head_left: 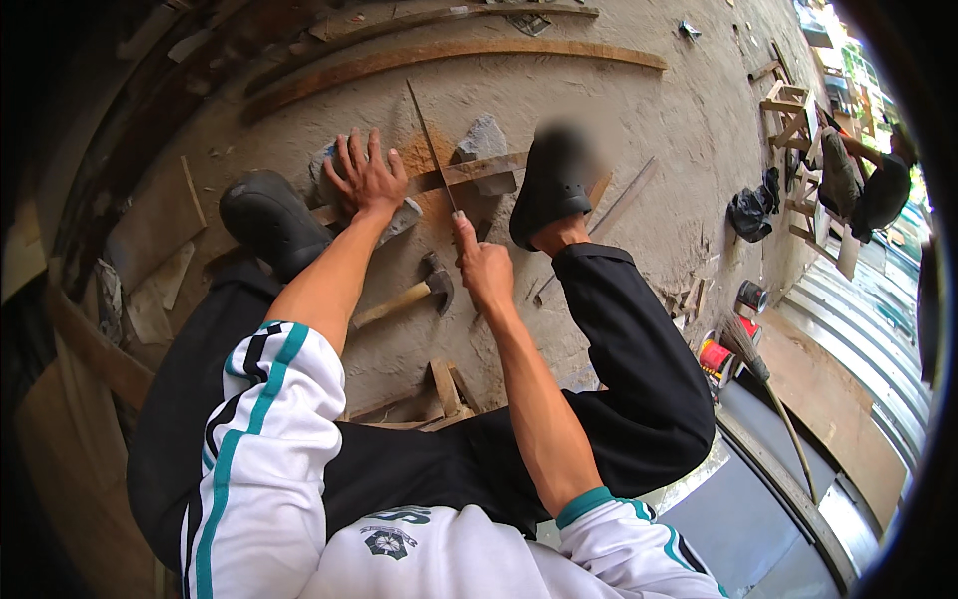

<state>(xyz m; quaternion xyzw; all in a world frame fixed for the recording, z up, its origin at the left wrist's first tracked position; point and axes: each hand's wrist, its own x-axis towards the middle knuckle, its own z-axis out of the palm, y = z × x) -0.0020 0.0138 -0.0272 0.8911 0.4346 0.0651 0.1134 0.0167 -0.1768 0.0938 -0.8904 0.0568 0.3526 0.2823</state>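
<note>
A thin, straight, dark saw blade (432, 147) is crossing a narrow brown wooden strip (489, 168) just left of a grey stone block (483, 137), its tip reaching past the block's far edge, while the strip is lying across that block.

White shirt (454, 549): dark green lettering (400, 515) beside a dark green emblem (389, 543). Red-and-yellow can (716, 357): label print too small to read.

Wooden plank (496, 167) — metal saw (430, 143) — rough, matt floor (689, 115).
</note>
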